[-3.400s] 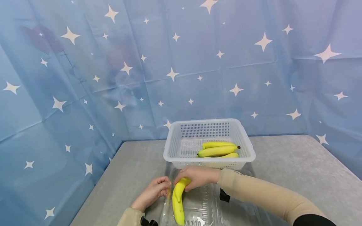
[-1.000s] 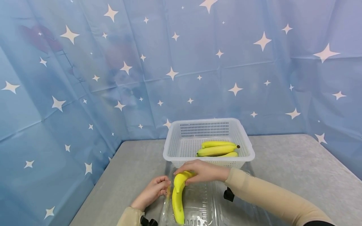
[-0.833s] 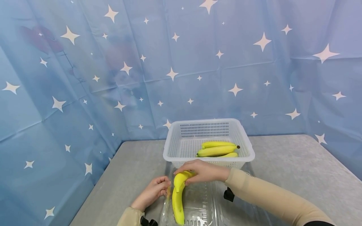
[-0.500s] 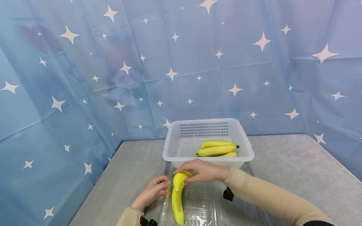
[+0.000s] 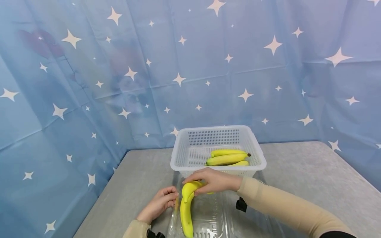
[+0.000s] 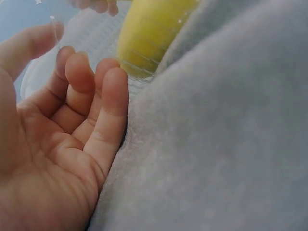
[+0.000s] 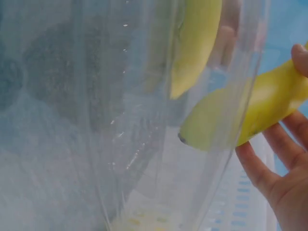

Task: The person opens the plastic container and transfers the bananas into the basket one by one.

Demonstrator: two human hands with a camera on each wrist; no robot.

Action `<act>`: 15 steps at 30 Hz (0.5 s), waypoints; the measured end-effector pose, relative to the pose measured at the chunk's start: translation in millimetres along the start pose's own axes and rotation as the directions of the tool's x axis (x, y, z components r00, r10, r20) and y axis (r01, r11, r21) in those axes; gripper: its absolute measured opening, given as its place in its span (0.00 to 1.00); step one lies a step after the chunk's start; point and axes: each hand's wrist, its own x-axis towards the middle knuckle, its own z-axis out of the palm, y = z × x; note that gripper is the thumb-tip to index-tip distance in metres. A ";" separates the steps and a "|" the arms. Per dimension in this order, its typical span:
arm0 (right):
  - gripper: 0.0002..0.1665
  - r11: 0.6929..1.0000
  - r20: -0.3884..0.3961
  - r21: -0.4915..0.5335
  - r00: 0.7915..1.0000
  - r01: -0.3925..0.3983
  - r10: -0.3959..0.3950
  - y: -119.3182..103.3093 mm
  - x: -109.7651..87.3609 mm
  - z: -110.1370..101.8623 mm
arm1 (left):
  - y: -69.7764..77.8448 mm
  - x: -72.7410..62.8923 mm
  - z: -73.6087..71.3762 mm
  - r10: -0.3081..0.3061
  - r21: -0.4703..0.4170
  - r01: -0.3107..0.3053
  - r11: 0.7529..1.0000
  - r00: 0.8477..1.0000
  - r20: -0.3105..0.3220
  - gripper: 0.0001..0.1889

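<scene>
A clear plastic container (image 5: 205, 215) lies in front of the basket, with one banana (image 5: 186, 218) lengthwise along its left side. My right hand (image 5: 212, 181) grips a second banana (image 5: 188, 191) over the container's far end, thumb on one side and fingers on the other. In the right wrist view this held banana (image 7: 269, 106) points its dark tip at the clear wall, and the other banana (image 7: 197, 43) shows through the plastic. My left hand (image 5: 160, 201) pinches the container's left edge between thumb and fingers; in the left wrist view its other fingers (image 6: 113, 91) are bent.
A white perforated basket (image 5: 175, 162) stands behind the container, holding several bananas (image 5: 226, 159). The container's clear lid (image 5: 253, 221) spreads to the right under my right forearm. Beneath is a grey table (image 5: 297, 172); a blue star-patterned cloth (image 5: 208, 99) hangs behind.
Since the oldest frame, my right hand has shifted slightly right and away, turning the held banana from lengthwise to more crosswise. Its far tip now shows beneath my hand. My left hand has stayed put.
</scene>
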 end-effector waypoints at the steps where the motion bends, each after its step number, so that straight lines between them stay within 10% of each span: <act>1: 0.27 1.000 -0.001 0.003 1.000 0.001 -0.001 -0.5 -0.1 -0.3 | -0.3 0.0 -0.1 0.002 -0.002 -0.002 1.000 1.000 -0.001 0.06; 15: 0.27 0.998 0.000 -0.037 0.999 0.047 -0.047 -11.7 0.3 -9.0 | -0.4 0.9 -0.2 -0.007 -0.003 0.007 1.000 1.000 -0.009 0.07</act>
